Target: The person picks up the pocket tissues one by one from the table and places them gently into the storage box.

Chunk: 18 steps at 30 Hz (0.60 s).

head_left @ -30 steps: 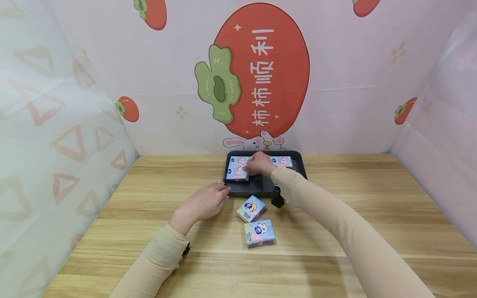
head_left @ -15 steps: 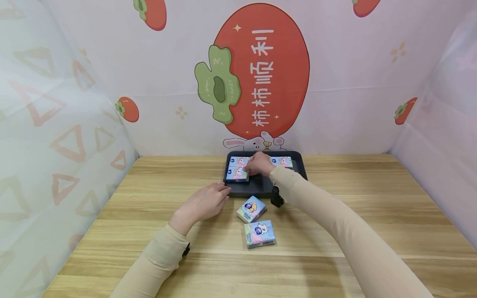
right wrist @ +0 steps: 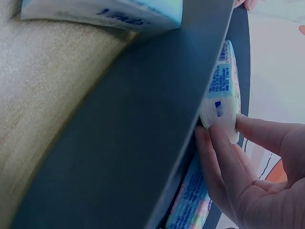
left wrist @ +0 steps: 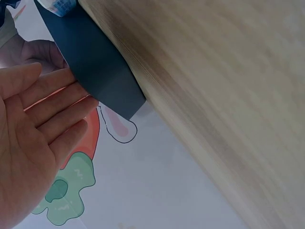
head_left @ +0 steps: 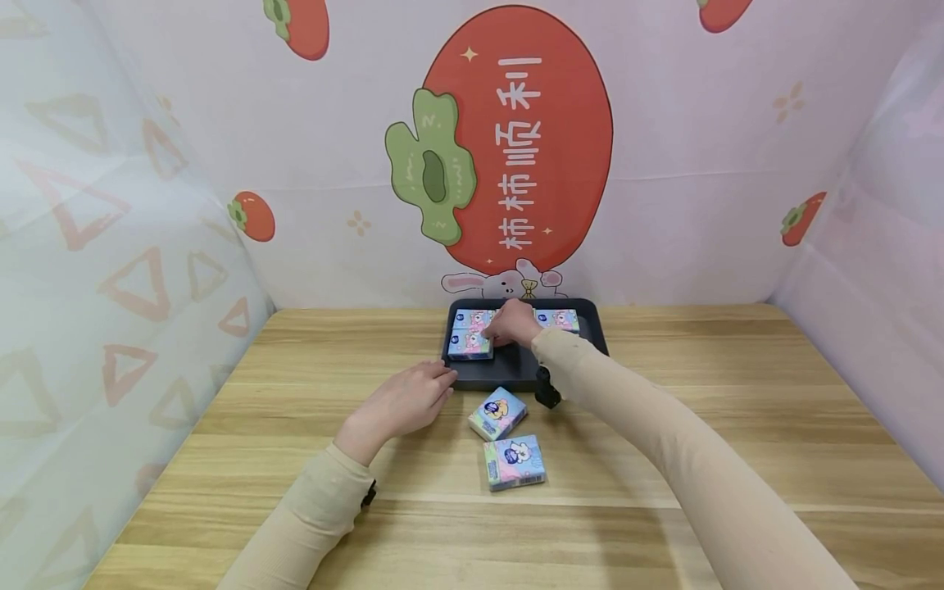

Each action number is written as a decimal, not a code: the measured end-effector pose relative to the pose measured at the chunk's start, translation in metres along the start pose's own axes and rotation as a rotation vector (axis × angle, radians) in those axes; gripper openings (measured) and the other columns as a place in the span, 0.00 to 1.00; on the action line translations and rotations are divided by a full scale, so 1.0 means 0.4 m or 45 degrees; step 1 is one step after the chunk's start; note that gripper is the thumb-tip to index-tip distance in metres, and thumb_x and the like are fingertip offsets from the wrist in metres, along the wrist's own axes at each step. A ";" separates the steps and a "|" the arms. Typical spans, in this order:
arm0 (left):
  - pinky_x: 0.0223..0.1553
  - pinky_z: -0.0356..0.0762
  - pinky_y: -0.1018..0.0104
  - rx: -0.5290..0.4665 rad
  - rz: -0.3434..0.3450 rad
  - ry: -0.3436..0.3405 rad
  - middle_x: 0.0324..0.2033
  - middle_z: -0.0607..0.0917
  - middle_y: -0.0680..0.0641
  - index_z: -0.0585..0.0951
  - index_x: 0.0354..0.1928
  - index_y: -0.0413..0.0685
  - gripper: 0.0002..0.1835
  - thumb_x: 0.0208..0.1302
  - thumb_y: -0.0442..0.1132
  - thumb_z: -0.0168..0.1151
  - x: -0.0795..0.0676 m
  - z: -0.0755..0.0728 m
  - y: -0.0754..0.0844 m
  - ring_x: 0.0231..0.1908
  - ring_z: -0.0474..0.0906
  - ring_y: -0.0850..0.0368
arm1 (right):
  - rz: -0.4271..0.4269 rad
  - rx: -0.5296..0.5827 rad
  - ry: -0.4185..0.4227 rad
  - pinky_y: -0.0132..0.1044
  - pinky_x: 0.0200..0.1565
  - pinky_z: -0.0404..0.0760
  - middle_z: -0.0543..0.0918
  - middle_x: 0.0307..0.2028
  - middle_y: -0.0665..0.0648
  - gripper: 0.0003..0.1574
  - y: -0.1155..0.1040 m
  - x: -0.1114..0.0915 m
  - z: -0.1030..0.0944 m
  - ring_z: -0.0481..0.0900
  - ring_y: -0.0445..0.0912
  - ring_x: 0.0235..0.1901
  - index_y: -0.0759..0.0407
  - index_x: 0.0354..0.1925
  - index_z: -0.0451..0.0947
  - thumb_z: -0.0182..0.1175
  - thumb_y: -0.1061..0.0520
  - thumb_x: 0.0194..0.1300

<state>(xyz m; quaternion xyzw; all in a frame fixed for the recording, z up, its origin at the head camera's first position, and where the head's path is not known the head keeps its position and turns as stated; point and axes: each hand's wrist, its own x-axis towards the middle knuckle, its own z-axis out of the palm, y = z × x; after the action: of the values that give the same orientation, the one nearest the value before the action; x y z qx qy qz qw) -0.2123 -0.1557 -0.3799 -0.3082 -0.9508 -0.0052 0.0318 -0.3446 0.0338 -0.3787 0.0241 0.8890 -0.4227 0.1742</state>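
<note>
My right hand (head_left: pixel 514 323) reaches into the black tray (head_left: pixel 509 378). Its thumb and fingers pinch the right end of a tissue pack (head_left: pixel 469 344), a small blue and pink packet lying at the tray's front left. In the right wrist view, the thumb (right wrist: pixel 267 133) lies at one side of that pack's white end and the fingers at the other. My left hand (head_left: pixel 406 400) has its fingers extended, fingertips at the tray's left front corner. The left wrist view shows those fingers (left wrist: pixel 62 112) straight along the tray's wall (left wrist: pixel 102 71).
Further tissue packs lie along the tray's back row, one at the left (head_left: pixel 472 318) and one at the right (head_left: pixel 558 319); my right hand partly hides the middle. On the wooden table (head_left: pixel 354 541), a tilted pack (head_left: pixel 498 413) and another pack (head_left: pixel 515 462) lie before the tray.
The right wrist has shifted very slightly left while the fingers stay at the front-left pack. The left hand and the loose packs have not visibly moved.
</note>
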 end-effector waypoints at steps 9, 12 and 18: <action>0.62 0.71 0.53 0.014 0.016 -0.008 0.55 0.79 0.38 0.77 0.57 0.37 0.19 0.70 0.40 0.50 0.000 -0.004 0.001 0.58 0.74 0.44 | 0.083 -0.048 0.022 0.35 0.48 0.83 0.85 0.34 0.59 0.24 -0.012 0.009 -0.002 0.87 0.49 0.34 0.66 0.48 0.77 0.69 0.54 0.56; 0.62 0.71 0.53 0.016 0.017 -0.007 0.55 0.79 0.38 0.77 0.57 0.37 0.19 0.70 0.40 0.50 0.000 -0.003 0.001 0.58 0.74 0.44 | 0.101 -0.052 0.021 0.35 0.47 0.83 0.85 0.35 0.60 0.26 -0.016 0.008 -0.001 0.87 0.49 0.34 0.66 0.49 0.76 0.69 0.54 0.56; 0.63 0.71 0.53 0.013 0.008 -0.022 0.56 0.78 0.38 0.77 0.58 0.37 0.19 0.70 0.40 0.49 -0.001 -0.003 0.001 0.59 0.74 0.44 | 0.120 -0.044 0.021 0.35 0.45 0.84 0.85 0.35 0.60 0.27 -0.023 0.004 -0.002 0.87 0.50 0.35 0.67 0.51 0.73 0.69 0.55 0.56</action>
<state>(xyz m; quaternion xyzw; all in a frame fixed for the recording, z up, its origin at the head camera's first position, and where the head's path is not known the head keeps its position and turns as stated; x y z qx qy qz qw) -0.2115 -0.1558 -0.3787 -0.3110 -0.9501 0.0024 0.0249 -0.3481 0.0283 -0.3719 0.0664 0.8955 -0.3984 0.1871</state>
